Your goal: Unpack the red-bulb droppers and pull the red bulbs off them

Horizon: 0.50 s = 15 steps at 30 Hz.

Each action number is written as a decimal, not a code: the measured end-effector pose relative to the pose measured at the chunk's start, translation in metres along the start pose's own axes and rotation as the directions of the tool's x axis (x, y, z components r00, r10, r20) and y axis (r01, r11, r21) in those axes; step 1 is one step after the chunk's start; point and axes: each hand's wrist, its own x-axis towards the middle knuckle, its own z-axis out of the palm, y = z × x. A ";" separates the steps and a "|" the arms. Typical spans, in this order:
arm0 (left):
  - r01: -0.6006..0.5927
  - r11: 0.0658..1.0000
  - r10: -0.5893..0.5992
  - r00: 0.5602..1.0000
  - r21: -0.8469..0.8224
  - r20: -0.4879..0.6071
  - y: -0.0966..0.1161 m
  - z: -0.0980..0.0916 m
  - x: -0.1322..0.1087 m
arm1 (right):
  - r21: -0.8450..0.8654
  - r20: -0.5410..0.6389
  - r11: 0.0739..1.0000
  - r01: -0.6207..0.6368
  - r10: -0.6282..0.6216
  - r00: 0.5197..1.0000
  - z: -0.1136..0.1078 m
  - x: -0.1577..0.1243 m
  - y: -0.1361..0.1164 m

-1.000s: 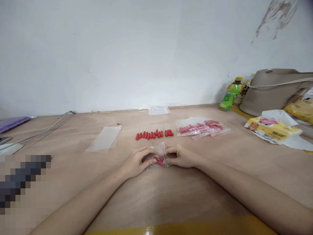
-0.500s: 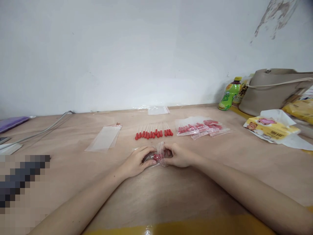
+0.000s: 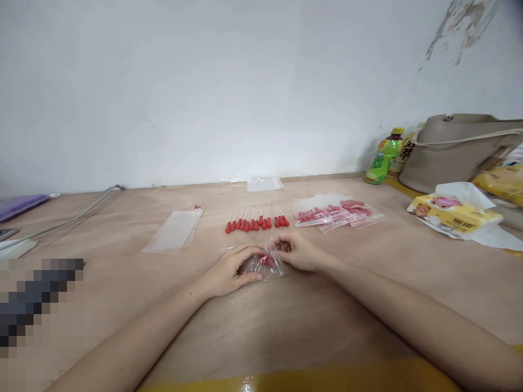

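Observation:
A clear zip bag with red-bulbed droppers inside lies on the table between my hands. My left hand holds the bag's left part between thumb and fingers. At the bag's upper right edge, my right hand pinches the plastic near the zip strip. Just beyond them a row of droppers lies with red bulbs toward me and thin clear tubes pointing at the wall. Filled zip bags of droppers overlap to the right. To the left lies a stack of flat clear bags.
Another clear bag lies against the wall. At right stand a green-labelled bottle, a grey-beige handbag and a yellow tissue pack. A grey cable and a purple item lie at left.
The bag's mouth has dropped flatter toward me. My right hand has shifted slightly up and right, its thumb now higher along the bag's edge. The left thumb sits a little further right.

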 end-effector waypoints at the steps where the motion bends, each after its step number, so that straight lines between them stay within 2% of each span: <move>1: 0.001 1.000 -0.001 1.000 0.001 -0.002 0.000 0.000 0.000 | -0.022 0.012 1.000 0.019 -0.018 1.000 0.000 0.000 0.000; 5: 0.010 1.000 -0.010 1.000 0.005 0.000 0.001 0.000 0.000 | -0.106 0.104 0.992 0.064 -0.053 0.993 0.002 -0.003 -0.001; 10: 0.005 1.000 -0.005 1.000 -0.013 0.009 0.001 -0.001 -0.001 | -0.209 0.062 0.977 0.035 -0.022 0.998 0.003 -0.005 -0.005; 15: 0.030 0.999 -0.030 1.000 -0.017 0.004 0.003 -0.002 -0.001 | -0.128 0.093 0.991 0.029 -0.017 0.996 -0.009 -0.002 -0.005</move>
